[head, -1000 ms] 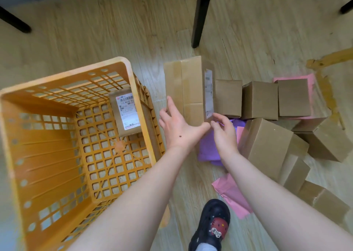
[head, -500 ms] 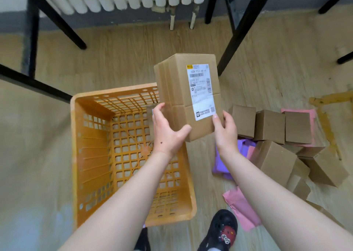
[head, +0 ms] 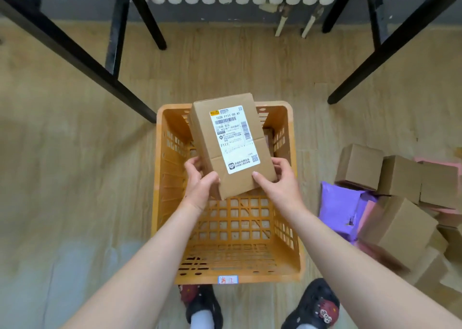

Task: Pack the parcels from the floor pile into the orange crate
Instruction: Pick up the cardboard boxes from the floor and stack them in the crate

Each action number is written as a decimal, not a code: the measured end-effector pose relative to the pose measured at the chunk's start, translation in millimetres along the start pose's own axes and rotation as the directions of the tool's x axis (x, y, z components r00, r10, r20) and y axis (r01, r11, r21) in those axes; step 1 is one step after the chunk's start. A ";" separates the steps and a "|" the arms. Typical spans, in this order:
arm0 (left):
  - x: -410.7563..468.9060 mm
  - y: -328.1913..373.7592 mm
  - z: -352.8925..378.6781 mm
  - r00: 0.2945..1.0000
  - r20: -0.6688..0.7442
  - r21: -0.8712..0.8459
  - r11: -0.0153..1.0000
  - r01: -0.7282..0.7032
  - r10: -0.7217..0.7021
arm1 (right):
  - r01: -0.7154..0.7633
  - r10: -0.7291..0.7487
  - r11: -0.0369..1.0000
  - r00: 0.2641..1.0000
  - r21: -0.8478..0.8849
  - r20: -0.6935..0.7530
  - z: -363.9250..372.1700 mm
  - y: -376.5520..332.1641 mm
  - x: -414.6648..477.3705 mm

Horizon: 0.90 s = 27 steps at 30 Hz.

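Two hands, left hand (head: 200, 184) and right hand (head: 280, 181), hold one cardboard box (head: 231, 144) by its near end. It hangs tilted over the orange crate (head: 163, 178).

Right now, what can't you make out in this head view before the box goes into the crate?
- Far end of the crate floor: hidden behind the box that the left hand and right hand hold. A parcel edge peeks out there; its size is unclear.
- Small print on the label: too small to read.
- Floor pile: cut off by the right edge, nearest boxes blurred, so no count.
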<state>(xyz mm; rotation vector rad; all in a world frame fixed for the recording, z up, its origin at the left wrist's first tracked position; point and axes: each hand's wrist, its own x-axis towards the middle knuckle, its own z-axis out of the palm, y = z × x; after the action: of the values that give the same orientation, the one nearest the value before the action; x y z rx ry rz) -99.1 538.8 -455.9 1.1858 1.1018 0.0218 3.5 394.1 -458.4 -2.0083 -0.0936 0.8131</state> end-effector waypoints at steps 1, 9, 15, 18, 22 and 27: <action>2.0 -2.8 -6.8 1.000 -0.002 -0.002 1.000 0.023 -0.023 | -0.015 0.015 1.000 1.000 -0.008 0.017 6.0 1.1 -0.9; 39.9 -29.8 -41.6 0.982 -0.020 -0.017 0.982 0.188 -0.188 | -0.133 0.147 0.986 0.978 -0.099 0.147 52.4 14.9 9.8; 82.9 -45.2 -57.4 0.963 -0.025 0.194 0.944 0.267 -0.267 | -0.214 0.227 0.962 0.972 -0.169 0.063 92.4 38.5 30.9; 103.0 -56.3 -64.5 0.972 -0.017 0.316 0.921 0.227 -0.233 | -0.249 0.263 0.952 0.963 -0.179 0.059 108.6 43.7 43.9; 126.6 -68.7 -69.3 0.974 0.018 0.427 0.883 0.196 -0.226 | -0.297 0.309 0.934 0.951 -0.196 0.030 125.4 53.5 63.0; 147.7 -81.4 -59.2 0.974 0.074 0.590 0.797 0.129 -0.213 | -0.354 0.357 0.910 0.934 -0.215 -0.025 132.4 72.5 77.5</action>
<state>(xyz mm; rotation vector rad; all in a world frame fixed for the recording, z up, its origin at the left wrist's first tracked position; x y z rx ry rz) -105.4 625.1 -612.3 1.5988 1.1231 -0.5745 -30.8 480.3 -600.4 -2.2617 0.1910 1.0863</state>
